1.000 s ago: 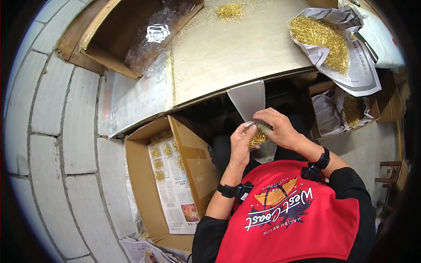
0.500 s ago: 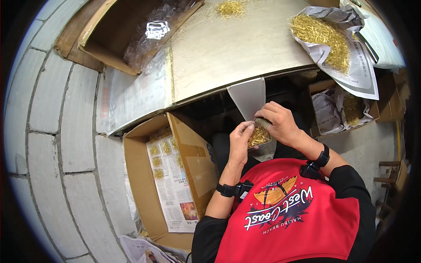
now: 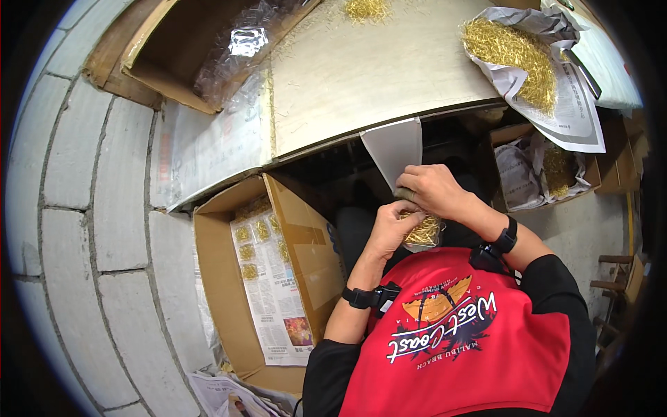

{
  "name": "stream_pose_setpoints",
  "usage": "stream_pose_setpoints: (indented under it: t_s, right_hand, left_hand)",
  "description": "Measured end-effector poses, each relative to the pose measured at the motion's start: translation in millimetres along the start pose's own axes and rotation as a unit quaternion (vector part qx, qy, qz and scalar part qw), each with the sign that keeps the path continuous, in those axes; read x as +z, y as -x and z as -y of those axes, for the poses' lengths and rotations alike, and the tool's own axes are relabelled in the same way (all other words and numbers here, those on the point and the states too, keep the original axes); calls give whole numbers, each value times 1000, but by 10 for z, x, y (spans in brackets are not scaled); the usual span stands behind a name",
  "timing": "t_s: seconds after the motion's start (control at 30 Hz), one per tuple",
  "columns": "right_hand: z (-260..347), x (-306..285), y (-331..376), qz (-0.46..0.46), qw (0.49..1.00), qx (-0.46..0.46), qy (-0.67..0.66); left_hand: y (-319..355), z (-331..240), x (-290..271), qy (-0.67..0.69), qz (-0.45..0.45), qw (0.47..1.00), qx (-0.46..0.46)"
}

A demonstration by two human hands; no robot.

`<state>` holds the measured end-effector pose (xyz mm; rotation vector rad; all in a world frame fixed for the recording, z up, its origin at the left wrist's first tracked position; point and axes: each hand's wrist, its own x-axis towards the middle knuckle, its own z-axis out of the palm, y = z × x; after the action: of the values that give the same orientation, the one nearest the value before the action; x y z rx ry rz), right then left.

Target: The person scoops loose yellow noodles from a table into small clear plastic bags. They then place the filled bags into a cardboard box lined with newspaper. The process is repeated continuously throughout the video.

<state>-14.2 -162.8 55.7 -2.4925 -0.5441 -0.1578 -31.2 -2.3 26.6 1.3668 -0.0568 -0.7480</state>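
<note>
both hands (image 3: 417,208) have drawn the small clear bag of gold pieces (image 3: 422,231) lower, toward the body, the right hand (image 3: 432,189) now covering its top.

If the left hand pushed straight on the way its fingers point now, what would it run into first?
Most likely the small clear bag of golden wire pieces that the left hand already touches, then the right hand gripping its top. Beyond those hangs the white sheet at the table edge; depth is unclear.

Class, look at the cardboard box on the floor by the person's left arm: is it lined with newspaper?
Yes: the open cardboard box has newspaper laid flat inside it, with small golden bundles lying on it.
</note>
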Motion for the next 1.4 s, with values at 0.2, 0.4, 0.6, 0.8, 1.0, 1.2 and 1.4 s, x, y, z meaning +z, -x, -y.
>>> stream_pose_setpoints:
  t_s: [0.2,0.4,0.6,0.8,1.0,1.2,1.4]
  right_hand:
    - [-46,-86,-45,-164,981,23,-103]
    - [58,-124,266,-108,986,-97,-82]
    - [264,63,319,-15,990,-134,38]
    - [224,69,260,-38,991,-129,-5]
    - [177,38,228,-144,973,-73,-165]
    - [78,-86,141,-165,956,7,-242]
    - [119,-153,255,-149,981,-56,-115]
  left_hand:
    - [7,-10,-46,90,-43,995,13]
    - [-8,-41,-127,178,-105,977,54]
    - [-134,139,-80,223,-146,959,99]
    - [-94,97,-91,231,-198,942,139]
    - [7,-32,-145,198,-170,962,83]
    - [53,-72,-138,236,-134,958,93]
    - [92,-84,-152,263,-40,953,144]
